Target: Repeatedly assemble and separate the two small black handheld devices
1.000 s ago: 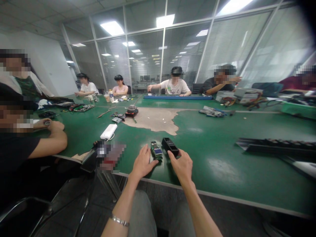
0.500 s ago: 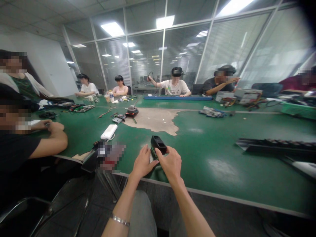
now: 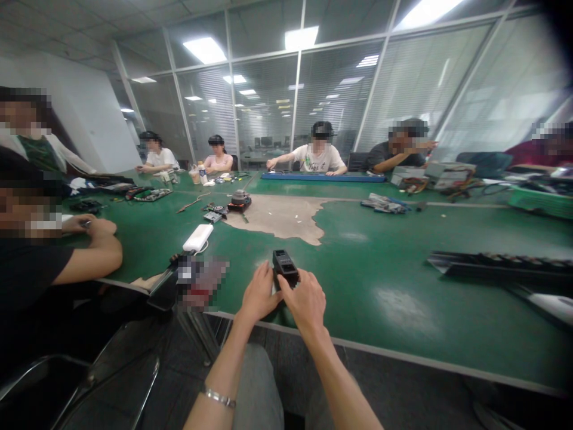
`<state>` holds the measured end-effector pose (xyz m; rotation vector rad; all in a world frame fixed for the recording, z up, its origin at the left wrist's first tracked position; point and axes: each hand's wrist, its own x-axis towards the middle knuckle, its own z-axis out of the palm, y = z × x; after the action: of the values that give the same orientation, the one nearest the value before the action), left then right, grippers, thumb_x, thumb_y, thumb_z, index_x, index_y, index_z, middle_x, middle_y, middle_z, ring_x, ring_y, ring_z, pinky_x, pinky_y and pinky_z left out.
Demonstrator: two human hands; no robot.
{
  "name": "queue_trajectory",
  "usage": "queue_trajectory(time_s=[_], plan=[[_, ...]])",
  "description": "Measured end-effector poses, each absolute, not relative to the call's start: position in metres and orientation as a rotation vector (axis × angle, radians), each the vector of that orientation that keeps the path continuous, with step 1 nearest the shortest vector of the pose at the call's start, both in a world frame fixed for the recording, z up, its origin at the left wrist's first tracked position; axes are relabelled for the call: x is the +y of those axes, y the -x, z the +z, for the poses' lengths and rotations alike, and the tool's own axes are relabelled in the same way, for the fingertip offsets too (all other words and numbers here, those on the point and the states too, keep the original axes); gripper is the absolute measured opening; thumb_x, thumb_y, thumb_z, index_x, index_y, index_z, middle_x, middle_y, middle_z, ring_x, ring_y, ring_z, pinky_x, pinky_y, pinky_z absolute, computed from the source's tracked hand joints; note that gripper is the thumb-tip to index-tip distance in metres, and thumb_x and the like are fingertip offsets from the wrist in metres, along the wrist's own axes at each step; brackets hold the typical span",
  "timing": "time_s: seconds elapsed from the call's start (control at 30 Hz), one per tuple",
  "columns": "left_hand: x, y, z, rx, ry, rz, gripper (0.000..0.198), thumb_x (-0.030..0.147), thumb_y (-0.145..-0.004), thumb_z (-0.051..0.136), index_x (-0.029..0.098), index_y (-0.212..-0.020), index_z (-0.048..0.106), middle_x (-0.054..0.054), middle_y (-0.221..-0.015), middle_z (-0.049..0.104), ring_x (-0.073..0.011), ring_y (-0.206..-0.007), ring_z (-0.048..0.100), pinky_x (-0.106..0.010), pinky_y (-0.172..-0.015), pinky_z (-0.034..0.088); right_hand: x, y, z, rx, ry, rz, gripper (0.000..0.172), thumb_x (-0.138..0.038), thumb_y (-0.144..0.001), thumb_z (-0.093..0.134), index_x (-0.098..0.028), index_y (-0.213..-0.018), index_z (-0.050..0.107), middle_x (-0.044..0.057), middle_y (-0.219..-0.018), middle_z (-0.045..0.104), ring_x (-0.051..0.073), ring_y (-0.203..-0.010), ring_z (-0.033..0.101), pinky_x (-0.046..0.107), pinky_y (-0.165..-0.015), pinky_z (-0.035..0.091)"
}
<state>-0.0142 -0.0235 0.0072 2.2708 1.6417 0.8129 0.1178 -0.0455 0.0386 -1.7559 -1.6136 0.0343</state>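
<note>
In the head view, a small black boxy device point(image 3: 285, 266) with recessed openings in its top is between my two hands, close to the near table edge. My right hand point(image 3: 307, 298) wraps round its right side, with the thumb reaching over the near end. On the other side my left hand point(image 3: 261, 294) has its fingers against the device and its thumb stretched towards my right thumb. The device's lower part is hidden by my fingers, so I cannot tell whether it rests on the green table point(image 3: 367, 280).
To the left lie a white power bank point(image 3: 198, 237) with a cable and a dark phone-like slab point(image 3: 163, 292). A dark round-topped part point(image 3: 240, 200) stands beyond, near gloves point(image 3: 385, 203). A long black tray point(image 3: 496, 266) lies right. Several co-workers sit around the table.
The black device has tipped so its top faces me more squarely, and its green left edge no longer shows. My right hand has shifted slightly left. A co-worker opposite has lowered a raised arm.
</note>
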Motion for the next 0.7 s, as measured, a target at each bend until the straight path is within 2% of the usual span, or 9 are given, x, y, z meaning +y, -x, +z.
queue_trajectory(time_s=[0.33,0.57,0.7], plan=[[-0.024,0.015,0.009,1.615,-2.303,0.820,0.066,0.034,-0.081,0.050,0.009,-0.139,0.032,-0.018,-0.151,0.027,-0.0270,-0.141,0.021,-0.044,-0.115,0.024,-0.047,-0.117,0.025,-1.645,1.823,0.066,0.034,-0.047,-0.083,0.053,-0.020,-0.103,0.057,0.007,-0.095,0.061,0.020,-0.084,0.060,0.029,-0.070,0.039],[-0.025,0.014,0.011,1.626,-2.283,0.782,0.071,0.026,-0.074,0.053,0.012,-0.140,0.030,-0.016,-0.152,0.026,-0.0272,-0.141,0.021,-0.044,-0.115,0.024,-0.050,-0.117,0.021,-1.623,1.826,0.092,0.048,-0.054,-0.081,0.054,-0.020,-0.114,0.053,0.009,-0.102,0.060,0.022,-0.091,0.060,0.029,-0.074,0.041],[-0.025,0.014,0.011,1.608,-2.289,0.802,0.071,0.024,-0.074,0.052,0.010,-0.140,0.030,-0.016,-0.152,0.026,-0.0269,-0.141,0.021,-0.043,-0.115,0.025,-0.050,-0.117,0.022,-1.617,1.808,0.097,0.048,-0.055,-0.081,0.054,-0.021,-0.114,0.053,0.009,-0.102,0.060,0.022,-0.092,0.060,0.029,-0.075,0.041]])
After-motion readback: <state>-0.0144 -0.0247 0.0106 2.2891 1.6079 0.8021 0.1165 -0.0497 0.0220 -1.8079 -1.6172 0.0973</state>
